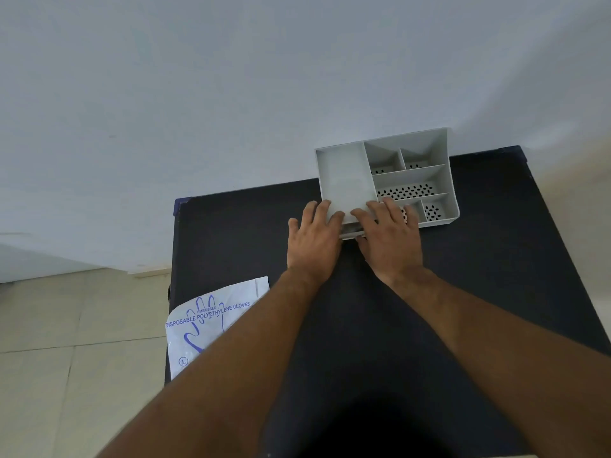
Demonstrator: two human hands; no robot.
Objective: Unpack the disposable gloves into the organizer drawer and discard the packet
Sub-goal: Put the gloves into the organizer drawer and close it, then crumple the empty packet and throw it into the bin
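Observation:
A grey organizer [344,173] with several compartments stands at the far side of the dark table, against the wall. Its drawer front [351,232] shows as a thin strip under the near left corner, between my hands. My left hand [312,241] lies flat with fingers spread on the organizer's near left corner. Beside it, my right hand [388,238] rests fingers apart on the near edge and over a perforated compartment. The white glove packet [211,320] with blue print lies at the table's near left edge, partly under my left forearm.
The dark table [479,259] ends on the left at a blue corner [180,203]. A white wall [231,94] rises right behind it. Beige floor tiles [66,342] lie to the left.

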